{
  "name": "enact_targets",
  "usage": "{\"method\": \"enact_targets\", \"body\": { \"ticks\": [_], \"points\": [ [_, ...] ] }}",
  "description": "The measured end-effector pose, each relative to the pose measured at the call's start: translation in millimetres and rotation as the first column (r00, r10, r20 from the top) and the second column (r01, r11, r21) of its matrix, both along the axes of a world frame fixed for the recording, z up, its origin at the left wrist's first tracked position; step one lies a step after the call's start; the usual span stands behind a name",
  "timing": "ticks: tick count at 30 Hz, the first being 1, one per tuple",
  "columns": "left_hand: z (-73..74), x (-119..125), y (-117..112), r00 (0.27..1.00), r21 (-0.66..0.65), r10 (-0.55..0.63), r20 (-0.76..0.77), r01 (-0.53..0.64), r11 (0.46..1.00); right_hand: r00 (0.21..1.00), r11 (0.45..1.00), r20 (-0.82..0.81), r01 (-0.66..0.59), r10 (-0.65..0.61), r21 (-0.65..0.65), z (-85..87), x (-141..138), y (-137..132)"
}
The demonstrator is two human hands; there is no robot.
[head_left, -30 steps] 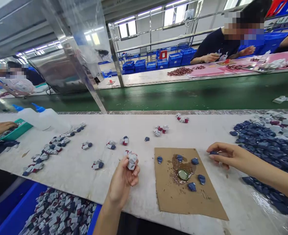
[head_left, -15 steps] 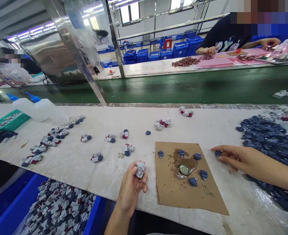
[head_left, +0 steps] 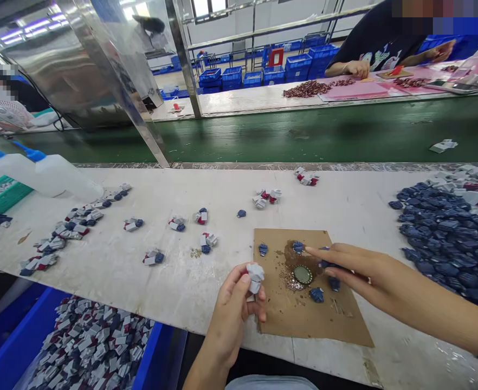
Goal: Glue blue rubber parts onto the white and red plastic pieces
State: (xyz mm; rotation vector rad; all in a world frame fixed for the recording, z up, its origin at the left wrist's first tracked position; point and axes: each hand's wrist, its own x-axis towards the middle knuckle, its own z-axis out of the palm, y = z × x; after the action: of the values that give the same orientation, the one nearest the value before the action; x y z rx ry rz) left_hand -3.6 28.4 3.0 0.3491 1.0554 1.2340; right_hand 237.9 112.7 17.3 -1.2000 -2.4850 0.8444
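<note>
My left hand (head_left: 239,303) pinches a light grey faceted block piece (head_left: 256,277) between thumb and fingers, just left of the cardboard sheet (head_left: 279,319). My right hand (head_left: 356,271) reaches over the sheet from the right, fingers stretched and apart. Its index fingertip is close to a dark blue piece (head_left: 298,247) at the back of the sheet. Dark blue shows beneath these fingers, partly hidden. Other blue pieces, one at the left (head_left: 263,249) and one in front (head_left: 316,294), lie around a round cap (head_left: 303,275) in a wet patch.
A large heap of blue pieces (head_left: 446,238) lies at right. Joined grey, red and blue clusters (head_left: 153,257) are spread over the table at left. White squeeze bottles (head_left: 68,176) stand behind them. A blue crate (head_left: 143,352) full of pieces sits below the table edge. Across the green belt (head_left: 283,141) a person works.
My right hand has moved left from the bare table onto the cardboard. My left hand, with the grey piece, has shifted right toward the sheet. The view has tilted slightly.
</note>
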Motion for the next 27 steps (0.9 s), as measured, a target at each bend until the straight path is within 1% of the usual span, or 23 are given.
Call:
{"method": "enact_targets", "body": {
  "ticks": [3, 6, 8, 10, 13, 16, 19, 21, 23, 25, 27],
  "points": [
    [-1.1, 5, -1, 0.998, -0.007, 0.037, -0.050, -0.037, 0.999, 0.991, 0.989, 0.125, -0.054, 0.036, 0.141, -14.3, -10, -3],
    [-3.7, 7, -3, 0.994, 0.003, 0.081, -0.070, -0.081, 0.997, 0.958, 0.949, 0.270, -0.168, 0.094, 0.265, -27.3, -17, -1],
    [-4.5, 7, -4, 0.995, -0.002, 0.081, -0.065, -0.081, 0.997, 0.923, 0.911, 0.350, -0.272, 0.157, 0.310, -27.6, -23, 2],
    [-4.7, 6, -5, 0.996, -0.015, 0.074, -0.055, -0.075, 0.997, 0.884, 0.885, 0.416, -0.357, 0.215, 0.300, -21.8, -30, 5],
    [-5.5, 5, -6, 0.997, -0.012, 0.071, -0.035, -0.072, 0.997, 0.851, 0.884, 0.446, -0.408, 0.277, 0.230, -11.8, -38, 7],
    [-7.0, 5, -5, 0.997, -0.005, 0.069, -0.015, -0.070, 0.998, 0.862, 0.903, 0.428, -0.382, 0.271, 0.198, -7.9, -42, 9],
    [-6.4, 8, -4, 0.998, -0.014, 0.069, -0.001, -0.069, 0.998, 0.890, 0.936, 0.384, -0.322, 0.247, 0.144, -2.5, -43, 11],
    [-4.0, 10, -4, 0.997, -0.023, 0.077, 0.010, -0.077, 0.997, 0.934, 0.968, 0.273, -0.249, 0.230, 0.036, 7.1, -43, 10],
    [-0.4, 13, -4, 0.995, -0.029, 0.102, 0.021, -0.101, 0.994, 0.980, 0.979, 0.105, -0.157, 0.171, -0.127, 20.4, -44, 5],
    [3.5, 15, -4, 0.993, -0.024, 0.115, 0.026, -0.115, 0.993, 0.997, 0.955, -0.031, -0.079, 0.073, -0.286, 33.6, -46, -1],
    [7.0, 17, -4, 0.994, -0.013, 0.110, 0.027, -0.110, 0.994, 0.995, 0.918, -0.096, -0.042, 0.005, -0.394, 42.9, -48, -7]
  ]
}}
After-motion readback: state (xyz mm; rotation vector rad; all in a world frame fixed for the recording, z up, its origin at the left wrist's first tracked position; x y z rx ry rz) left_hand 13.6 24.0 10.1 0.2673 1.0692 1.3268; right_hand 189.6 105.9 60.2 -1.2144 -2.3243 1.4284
